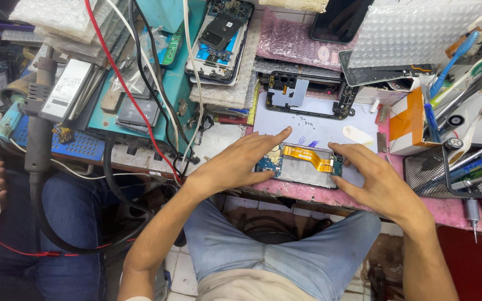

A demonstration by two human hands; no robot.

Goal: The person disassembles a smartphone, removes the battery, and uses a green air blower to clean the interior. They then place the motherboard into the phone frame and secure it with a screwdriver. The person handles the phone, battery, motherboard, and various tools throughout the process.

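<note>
Left hand point(240, 161) and right hand point(372, 177) lie spread, fingers resting on either end of the opened phone point(302, 165), its orange flex cable showing, at the pink bench's point(308, 195) near edge. Just beyond lies a black phone frame point(308, 93).

orange flex cable point(309, 157), pink mat point(364, 196), red wire point(132, 95), blue jeans point(285, 251)

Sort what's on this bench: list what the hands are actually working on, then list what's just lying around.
In hand:
opened phone with orange flex cable
left hand and right hand, resting on its two ends
white work mat beneath

Lying about:
black phone frame
second opened phone
toothbrushes
pink bubble wrap
</note>
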